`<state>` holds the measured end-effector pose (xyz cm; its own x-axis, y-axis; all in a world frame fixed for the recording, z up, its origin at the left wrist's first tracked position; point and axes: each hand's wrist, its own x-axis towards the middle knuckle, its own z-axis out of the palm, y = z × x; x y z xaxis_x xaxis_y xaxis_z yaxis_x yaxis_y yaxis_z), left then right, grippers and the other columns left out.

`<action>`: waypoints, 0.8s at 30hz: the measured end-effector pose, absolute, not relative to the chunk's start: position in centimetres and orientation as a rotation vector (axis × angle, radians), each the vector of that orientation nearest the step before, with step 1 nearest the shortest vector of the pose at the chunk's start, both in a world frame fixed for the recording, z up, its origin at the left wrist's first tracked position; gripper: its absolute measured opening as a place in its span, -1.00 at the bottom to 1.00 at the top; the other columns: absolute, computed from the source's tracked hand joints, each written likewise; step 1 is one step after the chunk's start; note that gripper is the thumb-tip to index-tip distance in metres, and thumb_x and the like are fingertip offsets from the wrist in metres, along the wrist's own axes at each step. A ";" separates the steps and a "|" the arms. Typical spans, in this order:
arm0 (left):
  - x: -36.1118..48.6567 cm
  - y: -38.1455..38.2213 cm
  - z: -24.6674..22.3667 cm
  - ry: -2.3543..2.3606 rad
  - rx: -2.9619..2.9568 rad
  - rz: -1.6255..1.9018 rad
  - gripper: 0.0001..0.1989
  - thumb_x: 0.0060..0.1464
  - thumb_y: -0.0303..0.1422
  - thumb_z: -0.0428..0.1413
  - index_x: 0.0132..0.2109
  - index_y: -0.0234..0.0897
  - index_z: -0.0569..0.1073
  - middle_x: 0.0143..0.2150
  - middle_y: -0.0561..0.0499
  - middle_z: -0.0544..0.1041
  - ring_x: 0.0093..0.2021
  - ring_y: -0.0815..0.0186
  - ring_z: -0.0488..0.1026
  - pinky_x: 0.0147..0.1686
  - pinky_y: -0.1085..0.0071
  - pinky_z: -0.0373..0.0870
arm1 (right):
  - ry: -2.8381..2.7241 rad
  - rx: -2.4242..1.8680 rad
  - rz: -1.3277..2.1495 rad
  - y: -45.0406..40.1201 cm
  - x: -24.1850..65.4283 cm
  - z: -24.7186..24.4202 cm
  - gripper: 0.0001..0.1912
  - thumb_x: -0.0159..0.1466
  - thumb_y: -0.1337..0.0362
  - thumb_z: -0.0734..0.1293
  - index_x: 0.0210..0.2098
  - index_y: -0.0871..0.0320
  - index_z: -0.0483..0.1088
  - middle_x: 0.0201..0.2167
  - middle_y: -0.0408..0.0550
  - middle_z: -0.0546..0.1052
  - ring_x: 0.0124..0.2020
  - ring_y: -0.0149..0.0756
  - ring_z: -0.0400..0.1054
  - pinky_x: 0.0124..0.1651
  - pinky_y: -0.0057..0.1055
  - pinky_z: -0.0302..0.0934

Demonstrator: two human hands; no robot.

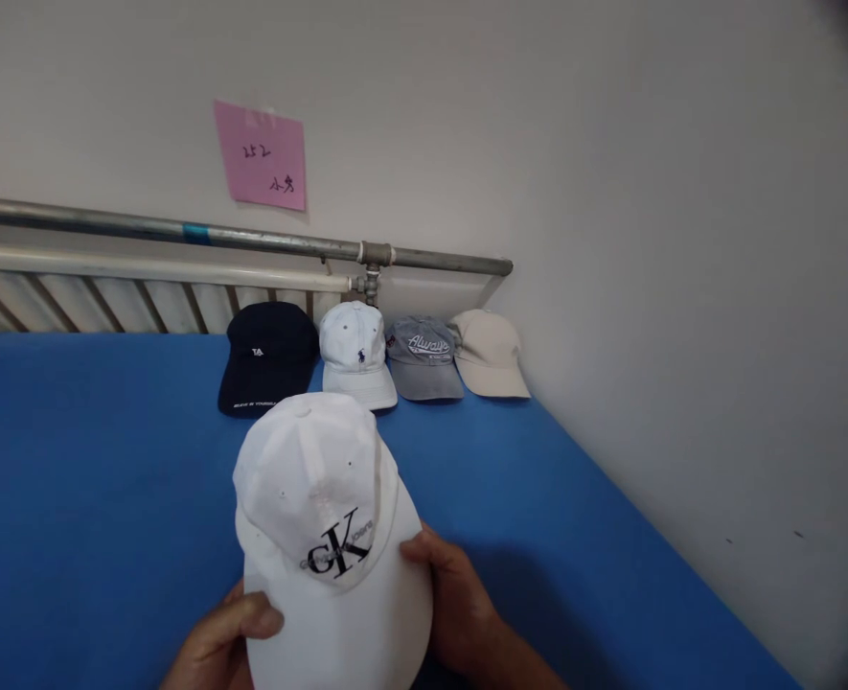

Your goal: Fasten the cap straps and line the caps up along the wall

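A white baseball cap (323, 489) with large black letters on its front is held up in the middle of the view, brim towards me. My left hand (222, 632) grips the brim's left edge, thumb on top and fingers hidden beneath. On the brim's right edge my right hand (459, 599) is closed the same way. Behind it, in a row on the blue surface, sit a black cap (272, 345), a pale cap with a small dark rider logo (354, 343), a grey cap with white lettering (424, 350) and a beige cap (492, 350).
The blue tabletop (93, 498) runs back to a white radiator (143, 297) on the left. Metal pipes (272, 240) cross the wall above it. A pink paper note (262, 158) is taped to the wall. The right wall (682, 335) borders the blue surface.
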<state>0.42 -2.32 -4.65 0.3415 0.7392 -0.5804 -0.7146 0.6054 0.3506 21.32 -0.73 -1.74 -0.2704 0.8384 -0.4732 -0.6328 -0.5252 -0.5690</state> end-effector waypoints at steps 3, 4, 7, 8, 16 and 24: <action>0.6 -2.4 -4.5 0.769 0.029 0.936 -0.17 -0.22 -0.60 0.14 0.27 -0.17 0.22 -0.07 -0.04 0.59 0.02 -0.07 0.44 0.07 0.07 0.31 | -0.326 -0.968 1.921 -0.8 21.3 -1.7 -0.47 -0.14 0.32 0.32 -0.12 0.17 0.48 -0.33 0.03 0.61 -0.28 -0.04 0.43 -0.16 -0.17 0.23; 0.6 -2.4 -4.4 0.762 0.030 0.934 -0.17 -0.21 -0.60 0.14 0.27 -0.15 0.22 -0.07 -0.03 0.59 0.02 -0.07 0.44 0.07 0.07 0.30 | -0.321 -0.983 1.918 -0.9 21.3 -1.7 -0.49 -0.14 0.32 0.32 -0.13 0.17 0.48 -0.35 0.03 0.61 -0.30 -0.05 0.43 -0.18 -0.19 0.23; 0.6 -2.5 -4.3 0.745 0.039 0.929 -0.19 -0.18 -0.59 0.13 0.28 -0.14 0.20 -0.06 -0.03 0.58 0.01 -0.05 0.45 0.08 0.06 0.29 | -0.330 -1.005 1.912 -0.9 21.2 -1.7 -0.51 -0.13 0.30 0.32 -0.15 0.17 0.49 -0.37 0.02 0.61 -0.31 -0.06 0.42 -0.20 -0.20 0.22; 0.6 -2.5 -4.3 0.745 0.046 0.926 -0.19 -0.17 -0.58 0.13 0.28 -0.14 0.20 -0.06 -0.04 0.58 0.01 -0.06 0.45 0.09 0.06 0.28 | -0.341 -1.008 1.908 -0.9 21.2 -1.7 -0.51 -0.12 0.29 0.32 -0.15 0.17 0.49 -0.36 0.03 0.61 -0.31 -0.06 0.42 -0.20 -0.20 0.22; 0.7 -2.5 -3.9 0.772 0.051 0.924 -0.16 -0.20 -0.57 0.14 0.30 -0.20 0.17 -0.06 -0.10 0.58 -0.01 -0.09 0.46 0.07 0.04 0.28 | -0.330 -1.033 1.892 -1.0 21.0 -1.7 -0.52 -0.11 0.28 0.33 -0.15 0.17 0.48 -0.35 0.01 0.61 -0.31 -0.09 0.42 -0.21 -0.22 0.22; 0.7 -2.7 -3.8 0.762 0.028 0.925 -0.18 -0.19 -0.58 0.13 0.28 -0.20 0.20 -0.11 -0.08 0.60 -0.03 -0.08 0.47 0.06 0.04 0.30 | -0.353 -1.001 1.903 -0.8 21.0 -1.8 -0.48 -0.10 0.27 0.33 -0.10 0.18 0.47 -0.32 0.02 0.61 -0.29 -0.07 0.44 -0.18 -0.22 0.23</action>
<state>0.70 -2.74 -3.82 0.3639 0.7285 -0.5804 -0.7096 0.6205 0.3338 21.04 -0.78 -1.77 -0.2401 0.8334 -0.4979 -0.5997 -0.5306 -0.5990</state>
